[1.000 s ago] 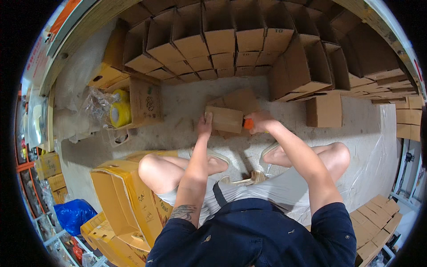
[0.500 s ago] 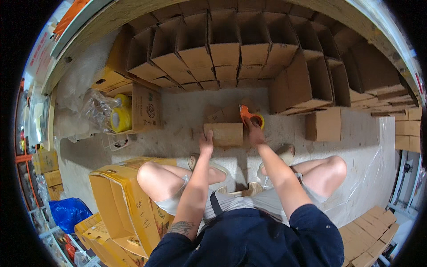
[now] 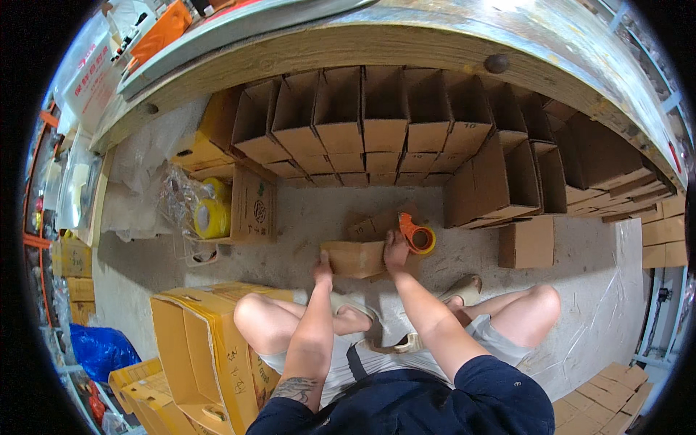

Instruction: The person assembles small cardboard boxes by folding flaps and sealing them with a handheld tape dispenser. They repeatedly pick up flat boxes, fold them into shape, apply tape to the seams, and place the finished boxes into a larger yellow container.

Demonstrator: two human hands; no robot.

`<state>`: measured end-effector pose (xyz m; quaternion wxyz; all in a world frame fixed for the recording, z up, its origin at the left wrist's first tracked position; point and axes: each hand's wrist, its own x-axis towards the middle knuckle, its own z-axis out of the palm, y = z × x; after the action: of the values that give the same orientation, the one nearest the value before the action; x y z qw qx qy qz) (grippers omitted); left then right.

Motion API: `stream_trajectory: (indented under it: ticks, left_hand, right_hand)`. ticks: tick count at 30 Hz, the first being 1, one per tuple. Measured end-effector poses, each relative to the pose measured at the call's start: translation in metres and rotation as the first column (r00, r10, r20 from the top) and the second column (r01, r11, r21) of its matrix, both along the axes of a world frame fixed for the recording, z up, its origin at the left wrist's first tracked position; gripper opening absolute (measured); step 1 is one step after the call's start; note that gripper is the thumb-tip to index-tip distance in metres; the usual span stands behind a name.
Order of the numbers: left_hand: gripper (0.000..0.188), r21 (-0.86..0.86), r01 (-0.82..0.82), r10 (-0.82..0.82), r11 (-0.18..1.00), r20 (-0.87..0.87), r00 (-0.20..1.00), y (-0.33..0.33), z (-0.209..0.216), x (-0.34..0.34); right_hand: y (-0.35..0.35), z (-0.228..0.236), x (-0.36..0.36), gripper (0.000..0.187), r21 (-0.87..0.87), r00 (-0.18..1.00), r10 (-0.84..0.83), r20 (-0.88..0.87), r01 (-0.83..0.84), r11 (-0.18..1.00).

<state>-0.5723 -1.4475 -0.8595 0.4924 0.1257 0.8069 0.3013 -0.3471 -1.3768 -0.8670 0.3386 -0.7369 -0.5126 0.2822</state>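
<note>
Low over the floor between my feet, a small brown cardboard box point(image 3: 354, 259) lies between my two hands. My left hand point(image 3: 323, 268) is closed on its left end. The right end is gripped by my right hand point(image 3: 396, 254). Just beyond that hand rests an orange tape dispenser point(image 3: 407, 223) with a yellow roll of tape on it, apart from the fingers. A flattened piece of cardboard point(image 3: 367, 229) lies behind the box, partly covered by it and by the dispenser.
Rows of open-topped cardboard boxes point(image 3: 384, 134) stand under the wooden table edge point(image 3: 326, 54). A closed box point(image 3: 526, 243) sits to the right. At left, a carton point(image 3: 254, 206) stands by yellow tape rolls point(image 3: 212, 217). A large yellow carton point(image 3: 192, 348) is beside my left knee.
My right hand has let go of the tape dispenser and now grips the box's right end. The box has turned slightly in my hands. The view has tilted up, showing more tabletop.
</note>
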Motion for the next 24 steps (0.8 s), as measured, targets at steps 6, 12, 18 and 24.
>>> stream_trajectory:
  ticks: [6, 12, 18, 24]
  left_hand:
    - [0.047, 0.198, -0.778, 0.695, 0.596, 0.359, 0.623, -0.02, -0.01, -0.016]
    - [0.033, 0.186, -0.696, 0.23, 0.693, 0.858, 0.459, 0.004, -0.022, -0.015]
    - [0.014, 0.11, -0.423, 0.336, 0.9, 0.445, 0.83, -0.005, -0.029, 0.011]
    - [0.01, -0.013, -0.203, 0.197, 0.979, 0.313, 0.929, -0.029, -0.049, 0.033]
  right_hand:
    - [-0.022, 0.058, -0.021, 0.058, -0.577, 0.924, 0.162, -0.347, -0.346, 0.739]
    - [-0.027, 0.218, 0.062, 0.043, -0.02, 0.789, 0.516, -0.333, -0.554, 0.833]
    - [-0.06, 0.406, 0.203, 0.044, 0.387, 0.882, 0.174, -0.437, 0.01, 0.922]
    - [-0.039, 0.464, 0.269, 0.041, 0.541, 0.97, -0.204, 0.133, 0.101, 0.835]
